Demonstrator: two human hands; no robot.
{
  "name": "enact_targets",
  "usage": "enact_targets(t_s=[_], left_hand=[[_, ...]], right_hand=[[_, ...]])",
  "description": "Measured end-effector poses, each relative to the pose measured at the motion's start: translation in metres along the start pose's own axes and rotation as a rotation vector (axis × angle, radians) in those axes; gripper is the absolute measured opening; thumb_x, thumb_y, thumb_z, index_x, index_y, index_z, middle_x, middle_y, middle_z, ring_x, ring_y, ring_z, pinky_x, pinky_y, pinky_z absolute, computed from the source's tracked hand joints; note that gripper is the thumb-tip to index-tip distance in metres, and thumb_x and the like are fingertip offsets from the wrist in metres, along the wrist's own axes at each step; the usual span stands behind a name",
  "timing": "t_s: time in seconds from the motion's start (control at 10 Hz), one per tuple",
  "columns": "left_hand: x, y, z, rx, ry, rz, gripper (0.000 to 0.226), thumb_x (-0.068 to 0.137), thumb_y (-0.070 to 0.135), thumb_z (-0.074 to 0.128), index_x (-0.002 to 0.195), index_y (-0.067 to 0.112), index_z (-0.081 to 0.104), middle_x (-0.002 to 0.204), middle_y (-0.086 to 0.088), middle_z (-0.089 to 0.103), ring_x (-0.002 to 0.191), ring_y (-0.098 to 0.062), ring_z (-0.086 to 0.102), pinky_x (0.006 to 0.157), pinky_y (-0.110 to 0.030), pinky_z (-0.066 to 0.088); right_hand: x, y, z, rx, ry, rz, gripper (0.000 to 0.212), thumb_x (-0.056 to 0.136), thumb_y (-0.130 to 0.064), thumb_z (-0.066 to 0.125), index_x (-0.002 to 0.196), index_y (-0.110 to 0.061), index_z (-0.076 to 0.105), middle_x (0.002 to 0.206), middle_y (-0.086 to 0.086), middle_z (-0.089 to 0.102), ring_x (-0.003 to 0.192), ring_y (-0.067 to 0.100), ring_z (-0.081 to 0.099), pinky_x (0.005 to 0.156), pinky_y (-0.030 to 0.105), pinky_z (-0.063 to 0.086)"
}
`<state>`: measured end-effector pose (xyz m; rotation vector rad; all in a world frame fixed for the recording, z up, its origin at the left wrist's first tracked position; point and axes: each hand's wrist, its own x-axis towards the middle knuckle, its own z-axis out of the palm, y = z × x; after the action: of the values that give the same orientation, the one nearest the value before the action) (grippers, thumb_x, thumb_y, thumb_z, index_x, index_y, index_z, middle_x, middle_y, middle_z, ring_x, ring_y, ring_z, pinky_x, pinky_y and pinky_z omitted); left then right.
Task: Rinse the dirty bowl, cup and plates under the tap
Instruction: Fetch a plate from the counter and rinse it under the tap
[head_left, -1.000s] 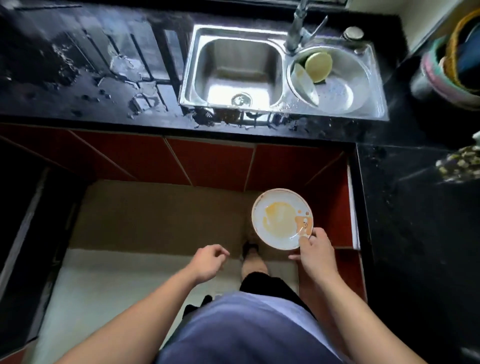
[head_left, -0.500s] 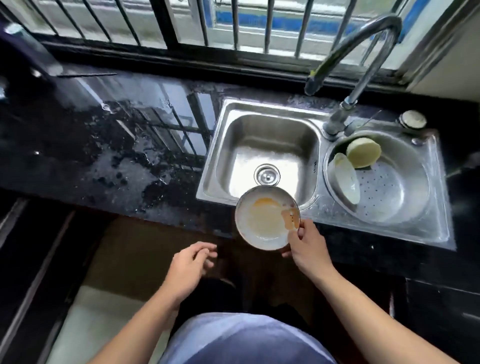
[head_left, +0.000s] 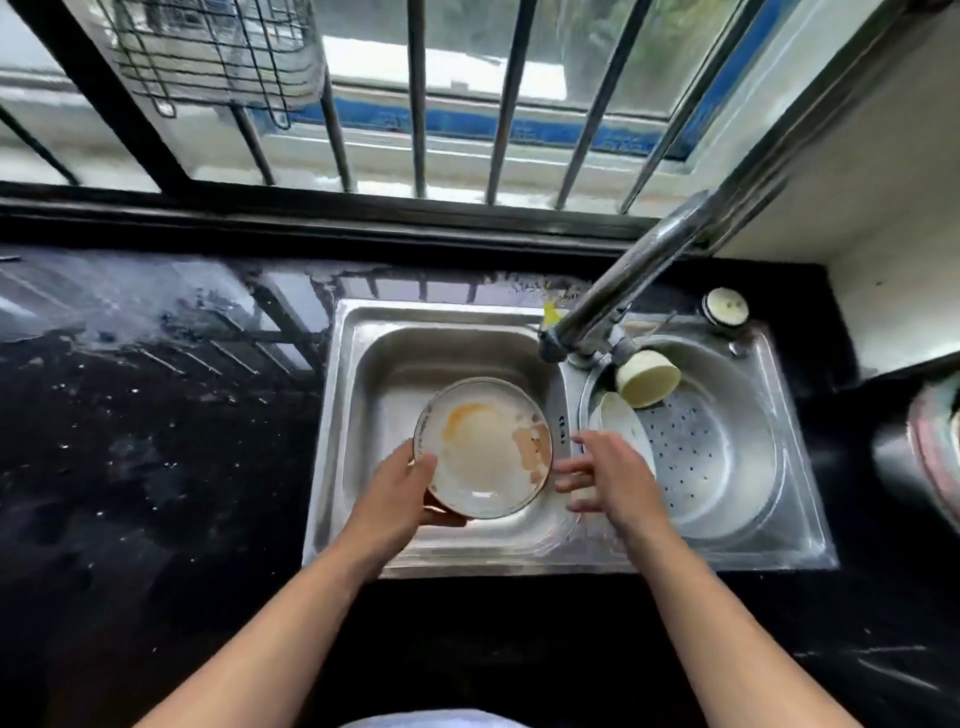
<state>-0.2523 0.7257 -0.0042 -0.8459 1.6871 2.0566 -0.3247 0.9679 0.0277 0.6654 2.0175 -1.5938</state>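
Left grip: the left hand (head_left: 400, 493) clasps the round white plate smeared with orange and brown residue (head_left: 488, 452) at its near-left edge, thumb on the rim, fingers curled beneath
Right grip: the right hand (head_left: 613, 478) holds nothing, fingers straight and spread, just beside the plate's right edge; whether it touches, I cannot tell
Plate position: in front of and left of the curved chrome tap (head_left: 623, 291), face up over the rectangular steel basin (head_left: 374, 364), short of the spout mouth
Water: none visible at the tap's spout
Right of the tap: the round perforated steel basin (head_left: 727, 467) holds a pale yellow cup (head_left: 649, 376) tipped on its side just in front of the tap's base, and a white oval dish (head_left: 623, 426) leaning on edge in front of that; plate or bowl, I cannot tell
Left of the tap: the wet black stone counter (head_left: 156, 441)
Done: the cup and the white dish show no residue, so I judge them rinsed
Left: the smeared plate's rinse looks unstarted; it needs bringing under the spout and the water turned on; any further dirty piece is out of view
Count: 2 hands, 1 smeared plate, 1 cup, 1 white dish, so 3 pieces of crockery; 2 basins, 1 tap
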Motion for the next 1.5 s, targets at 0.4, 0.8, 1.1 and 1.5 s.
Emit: enact_targets(t_s=[0.4,0.8,1.1,1.5], left_hand=[[0.027,0.027,0.021,-0.01,0.076,0.042,0.026,0.11,0.012,0.043,0.111,0.014,0.069,0.108,-0.022,0.074,0.076,-0.029,0.079,0.063,-0.044,0.066],[0.034,0.011,0.044,0.003,0.106,0.007,0.028,0.105,0.022,0.046,0.104,0.027,0.074,0.095,-0.011,0.079,0.077,-0.033,0.08,0.067,-0.048,0.067],[0.037,0.007,0.044,-0.01,0.119,0.003,0.026,0.102,0.023,0.047,0.115,0.02,0.069,0.104,-0.014,0.078,0.081,-0.035,0.081,0.069,-0.049,0.068],[0.041,0.002,0.046,-0.009,0.118,0.009,0.03,0.094,0.015,0.048,0.105,0.022,0.075,0.096,-0.016,0.082,0.083,-0.034,0.081,0.069,-0.046,0.067]], right_hand=[[0.179,-0.107,-0.055,-0.234,0.238,0.158,0.052,0.089,-0.047,0.072,0.108,0.001,0.067,0.075,0.018,0.065,0.081,0.033,0.076,0.056,0.029,0.053],[0.185,-0.078,-0.064,-0.099,0.318,0.102,0.019,0.102,-0.013,0.044,0.107,0.002,0.054,0.095,0.026,0.071,0.046,0.016,0.071,0.05,0.027,0.06],[0.099,-0.075,-0.048,-0.647,0.34,-0.193,0.042,0.096,-0.035,0.042,0.118,-0.008,0.065,0.108,0.013,0.071,0.105,0.031,0.067,0.091,0.029,0.046],[0.02,-0.045,0.055,-1.325,-0.572,-0.67,0.064,0.096,-0.014,0.046,0.158,-0.012,0.028,0.169,0.007,0.021,0.155,0.03,0.02,0.122,0.048,0.023]])
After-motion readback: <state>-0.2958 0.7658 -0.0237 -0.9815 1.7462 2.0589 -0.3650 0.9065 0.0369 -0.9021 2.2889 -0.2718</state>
